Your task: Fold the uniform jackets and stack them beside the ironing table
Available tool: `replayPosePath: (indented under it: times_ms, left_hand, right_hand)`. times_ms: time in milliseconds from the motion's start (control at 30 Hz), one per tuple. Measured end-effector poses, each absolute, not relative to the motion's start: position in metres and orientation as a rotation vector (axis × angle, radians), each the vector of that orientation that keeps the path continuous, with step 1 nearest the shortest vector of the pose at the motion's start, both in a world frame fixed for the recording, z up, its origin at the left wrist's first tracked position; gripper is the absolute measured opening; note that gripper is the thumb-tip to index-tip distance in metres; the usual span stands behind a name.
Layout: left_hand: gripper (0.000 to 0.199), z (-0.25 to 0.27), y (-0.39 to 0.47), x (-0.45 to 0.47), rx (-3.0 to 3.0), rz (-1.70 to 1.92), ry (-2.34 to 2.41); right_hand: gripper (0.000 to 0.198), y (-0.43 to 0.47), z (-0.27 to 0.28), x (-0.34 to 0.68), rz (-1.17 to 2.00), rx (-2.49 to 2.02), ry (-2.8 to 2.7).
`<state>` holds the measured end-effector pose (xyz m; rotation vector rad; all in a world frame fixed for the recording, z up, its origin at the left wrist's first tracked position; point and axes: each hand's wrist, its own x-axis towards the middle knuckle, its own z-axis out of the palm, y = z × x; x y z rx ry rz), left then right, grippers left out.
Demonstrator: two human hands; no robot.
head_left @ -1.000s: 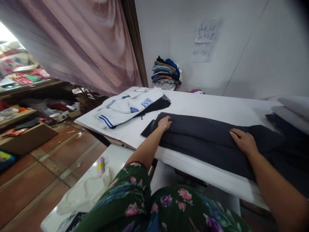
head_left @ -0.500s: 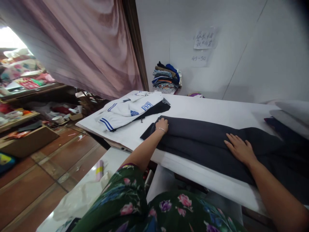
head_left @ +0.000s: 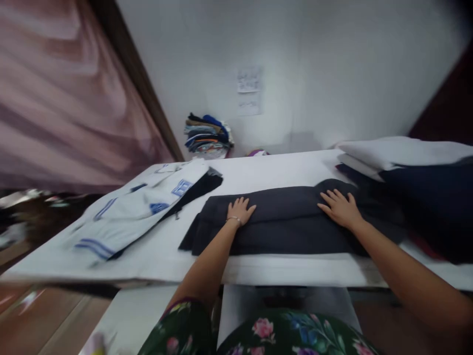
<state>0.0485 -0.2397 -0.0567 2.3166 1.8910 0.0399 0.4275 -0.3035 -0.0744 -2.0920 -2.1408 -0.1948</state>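
You stand at a white desk (head_left: 273,171), both arms stretched forward over a long, folded dark cloth (head_left: 288,239) that lies along its near edge. Your left hand (head_left: 241,211), a thin bracelet (head_left: 234,218) at its wrist, rests palm down near the cloth's left end. Your right hand (head_left: 340,209) lies flat farther along, near a raised, rounded fold. On both hands the fingers are spread wide against the fabric, pinching nothing. To your left, a white garment (head_left: 136,209) with blue stripes and printed emblems lies over something black. To your right are stacked white and navy fabrics (head_left: 428,197). Beyond the desk's far edge, folded clothes (head_left: 207,134) form a pile below wall papers (head_left: 249,81) with blurred writing.
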Motion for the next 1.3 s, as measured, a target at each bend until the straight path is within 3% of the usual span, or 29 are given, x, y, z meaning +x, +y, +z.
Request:
replayPosePath:
  times_ms: [300,500,633,867,1100,1300]
  left_hand:
    - [0.061,-0.058,-0.227,0.047,2.470,-0.022,1.884]
    - [0.056,-0.060,-0.224,0.046,2.508,-0.024,1.891]
    - [0.054,-0.061,-0.223,0.046,2.513,-0.027,1.907]
    - [0.054,-0.059,-0.225,0.047,2.523,-0.026,1.901]
    - [0.055,-0.057,-0.226,0.048,2.501,-0.035,1.902]
    - [0.054,-0.054,-0.229,0.049,2.492,-0.047,1.911]
  right_hand:
    - [0.052,-0.325,-0.055,0.431,0.047,-2.082,-2.082]
    - [0.048,-0.360,-0.033,0.479,-0.404,-2.225,-1.673]
    - [0.050,-0.382,-0.044,0.505,-0.457,-2.289,-1.561]
    - [0.044,-0.396,-0.063,0.501,-0.289,-2.409,-1.634]
    - [0.051,-0.354,-0.028,0.463,-0.327,-2.109,-1.826]
    - [0.060,-0.297,-0.033,0.457,0.084,-2.279,-1.851]
